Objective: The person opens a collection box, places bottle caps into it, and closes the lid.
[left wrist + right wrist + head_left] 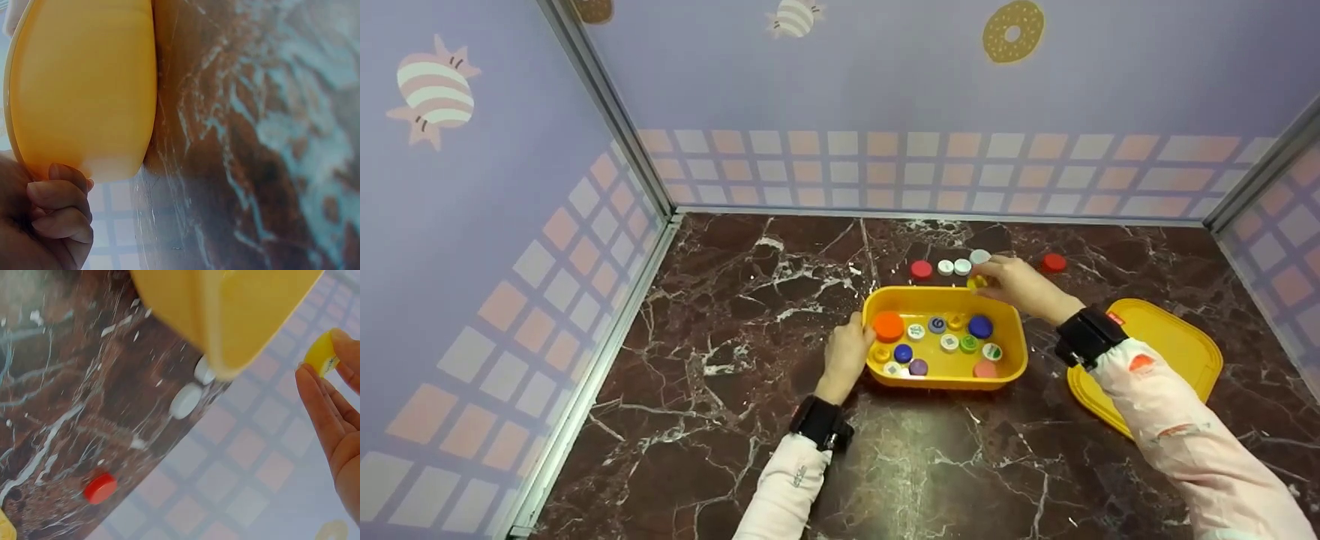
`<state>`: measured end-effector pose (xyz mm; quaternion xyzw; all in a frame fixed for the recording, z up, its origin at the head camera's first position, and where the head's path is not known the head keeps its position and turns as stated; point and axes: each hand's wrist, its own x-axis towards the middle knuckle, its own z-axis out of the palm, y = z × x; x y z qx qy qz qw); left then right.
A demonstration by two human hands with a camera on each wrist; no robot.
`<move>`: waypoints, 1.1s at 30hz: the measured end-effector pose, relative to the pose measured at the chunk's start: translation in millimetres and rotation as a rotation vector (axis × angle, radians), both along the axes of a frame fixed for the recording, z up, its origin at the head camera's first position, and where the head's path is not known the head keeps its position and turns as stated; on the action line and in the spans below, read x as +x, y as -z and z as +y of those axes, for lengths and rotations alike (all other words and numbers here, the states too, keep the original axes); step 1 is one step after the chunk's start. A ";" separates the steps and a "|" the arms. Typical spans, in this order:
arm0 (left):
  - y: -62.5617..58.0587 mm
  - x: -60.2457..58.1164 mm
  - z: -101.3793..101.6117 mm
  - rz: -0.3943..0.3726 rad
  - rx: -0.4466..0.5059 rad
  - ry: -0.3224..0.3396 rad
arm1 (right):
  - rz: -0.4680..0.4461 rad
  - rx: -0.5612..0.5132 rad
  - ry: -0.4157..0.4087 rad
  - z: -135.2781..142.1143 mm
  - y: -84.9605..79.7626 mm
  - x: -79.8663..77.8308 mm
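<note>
A yellow plastic box (945,383) stands on the marble-patterned table with several bottle caps of mixed colours inside, among them an orange cap (888,327) and a blue cap (980,326). My left hand (846,351) grips the box's left end at the rim; the left wrist view shows curled fingers (63,222) against its outer wall. Above the back right rim, my right hand (1021,286) pinches a yellow bottle cap (322,354) between thumb and fingertips. This cap is held clear of the box wall in the right wrist view.
Behind the box, a red cap (921,270) and several white caps (945,267) lie in a row. Another red cap (1054,262) sits farther right. A yellow lid (1174,341) lies right of the box, partly under my right forearm. Patterned panels (915,97) enclose the table.
</note>
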<state>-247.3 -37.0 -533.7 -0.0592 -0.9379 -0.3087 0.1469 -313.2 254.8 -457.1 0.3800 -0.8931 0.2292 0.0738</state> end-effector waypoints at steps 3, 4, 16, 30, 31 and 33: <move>-0.4 0.4 -0.3 0.003 -0.003 -0.002 | 0.007 -0.005 -0.065 -6.6 1.5 8.3; -0.5 0.3 -0.2 0.006 -0.005 -0.003 | 0.004 -0.005 -0.081 -8.1 1.9 10.6; 0.0 -0.7 0.2 0.018 -0.009 -0.001 | -0.044 0.110 -0.272 -23.4 11.2 27.3; 1.5 -1.7 0.4 0.022 0.012 0.001 | -0.268 0.240 -0.283 -34.9 31.7 35.9; 1.9 -1.9 0.4 0.019 0.012 -0.001 | -0.274 0.242 -0.282 -34.8 32.3 36.1; 2.2 -2.0 0.4 0.010 0.015 -0.003 | -0.276 0.243 -0.285 -34.6 33.2 36.3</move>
